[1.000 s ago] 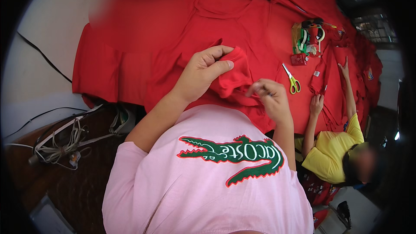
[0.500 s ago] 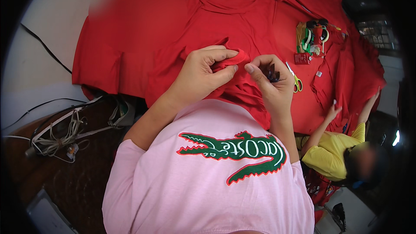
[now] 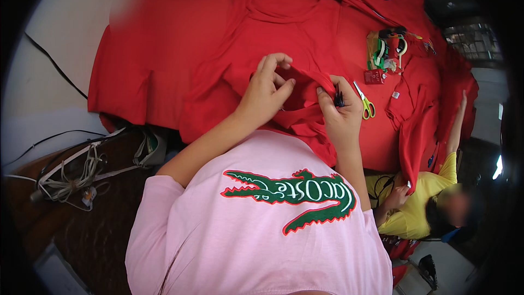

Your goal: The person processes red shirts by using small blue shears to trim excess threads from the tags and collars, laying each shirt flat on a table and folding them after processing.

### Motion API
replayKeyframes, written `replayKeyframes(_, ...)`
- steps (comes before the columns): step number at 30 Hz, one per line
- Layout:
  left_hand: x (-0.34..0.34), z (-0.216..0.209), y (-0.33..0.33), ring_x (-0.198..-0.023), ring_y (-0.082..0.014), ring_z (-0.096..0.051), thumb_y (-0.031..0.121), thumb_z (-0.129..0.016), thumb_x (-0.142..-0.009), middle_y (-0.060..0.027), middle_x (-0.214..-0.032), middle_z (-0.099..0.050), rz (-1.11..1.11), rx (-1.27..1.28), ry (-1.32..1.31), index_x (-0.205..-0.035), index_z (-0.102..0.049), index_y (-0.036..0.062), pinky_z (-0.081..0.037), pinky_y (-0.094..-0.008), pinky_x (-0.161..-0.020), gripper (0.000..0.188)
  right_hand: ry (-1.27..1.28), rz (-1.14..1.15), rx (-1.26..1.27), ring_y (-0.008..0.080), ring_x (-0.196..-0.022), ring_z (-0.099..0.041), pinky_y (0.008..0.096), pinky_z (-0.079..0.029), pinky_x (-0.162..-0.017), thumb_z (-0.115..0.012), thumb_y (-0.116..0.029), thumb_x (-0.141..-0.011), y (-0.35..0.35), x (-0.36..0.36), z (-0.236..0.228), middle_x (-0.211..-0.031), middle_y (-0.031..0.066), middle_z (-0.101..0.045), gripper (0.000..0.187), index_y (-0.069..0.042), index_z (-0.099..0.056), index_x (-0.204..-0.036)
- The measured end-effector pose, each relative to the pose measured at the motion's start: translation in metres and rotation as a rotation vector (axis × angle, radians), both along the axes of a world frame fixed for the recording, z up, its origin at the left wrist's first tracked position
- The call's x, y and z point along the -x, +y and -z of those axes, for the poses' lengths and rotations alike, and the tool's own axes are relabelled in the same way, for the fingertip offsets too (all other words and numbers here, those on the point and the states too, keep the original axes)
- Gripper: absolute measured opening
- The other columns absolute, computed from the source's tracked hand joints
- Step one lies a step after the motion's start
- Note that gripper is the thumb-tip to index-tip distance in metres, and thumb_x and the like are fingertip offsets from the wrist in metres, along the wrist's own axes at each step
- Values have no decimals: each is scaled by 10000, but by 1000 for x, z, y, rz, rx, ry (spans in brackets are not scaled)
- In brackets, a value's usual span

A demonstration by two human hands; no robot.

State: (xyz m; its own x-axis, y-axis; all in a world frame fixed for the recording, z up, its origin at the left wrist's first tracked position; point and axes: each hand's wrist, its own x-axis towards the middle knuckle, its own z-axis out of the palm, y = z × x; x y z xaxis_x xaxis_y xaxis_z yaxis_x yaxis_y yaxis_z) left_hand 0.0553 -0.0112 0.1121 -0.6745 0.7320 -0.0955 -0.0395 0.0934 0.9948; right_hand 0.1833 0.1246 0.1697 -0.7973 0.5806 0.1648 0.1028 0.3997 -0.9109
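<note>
A red T-shirt (image 3: 311, 115) is bunched up in front of me, with a hem or sleeve opening held up between my hands. My right hand (image 3: 345, 112) pinches the edge of that opening between thumb and fingertips. Tucked in the same hand is a small dark tool (image 3: 339, 97), perhaps thread snips, mostly hidden by the fingers. At the other side of the opening is my left hand (image 3: 265, 90), its thumb and forefinger curved and apart; it rests against the cloth without a visible grip.
Yellow-handled scissors (image 3: 367, 104) lie right of my right hand. Beyond them are a box of tape rolls and tools (image 3: 385, 49) and a small red box (image 3: 374, 77). Red shirts are stacked (image 3: 376, 6) at the back. A person in yellow (image 3: 417, 207) handles red cloth at right. Cables (image 3: 76, 169) hang at left.
My left hand has let go of its pinch on the cloth edge and its fingers have parted. My right hand now grips the edge, and the opening is spread wider. The co-worker's near hand has drawn back with cloth.
</note>
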Motion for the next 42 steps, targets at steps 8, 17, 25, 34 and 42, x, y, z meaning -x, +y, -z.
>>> replayKeyframes(8, 57, 40, -1, -1077, -360, -586, -16, -787, -664, -95, -1200, -591, -76, 476, 933, -958, -703, 71, -478, -467, -959, 318, 98, 202, -376, 98, -780, -553, 266, -456, -696, -617, 79, -837, 52, -23, -33, -916, 46, -655, 279, -13, -711, -1083)
replayKeyframes(17, 88, 19, -38, -761, -42, -473, -107, -694, -823, 52, -849, -514, -172, -74, -9, -935, -539, 81, -407, -207, -678, 268, 206, 544, -381, 112, -900, -604, 252, -496, -759, -505, 93, -912, 109, -56, 0, -1065, 79, -646, 342, 9, -621, -1223)
replayKeyframes(25, 69, 4, -49, -735, -79, -444, -131, -656, -839, 25, -820, -493, -654, -212, 583, -879, -512, 73, -419, -209, -703, 252, 182, 540, -187, 133, -1008, -628, 262, -508, -885, -450, 104, -963, 113, -52, 11, -1126, 83, -649, 347, 9, -599, -1262)
replayKeyframes(34, 73, 5, -55, -902, -169, -566, -70, -671, -893, -63, -960, -570, -717, -285, 713, -1003, -515, 42, -483, -279, -885, 221, 335, 389, -60, 112, -1003, -629, 246, -526, -868, -543, -102, -1081, 137, -63, 30, -1288, 107, -645, 292, 3, -525, -1353)
replayKeyframes(42, 68, -4, -63, -1106, -157, -601, -13, -579, -998, -104, -1191, -627, -592, -313, 537, -1259, -513, 42, -479, -315, -1028, 276, 326, 324, 124, -28, -644, -398, 143, -309, -561, -463, -304, -1130, 117, -66, 18, -856, -77, -562, 335, -76, -565, -1353)
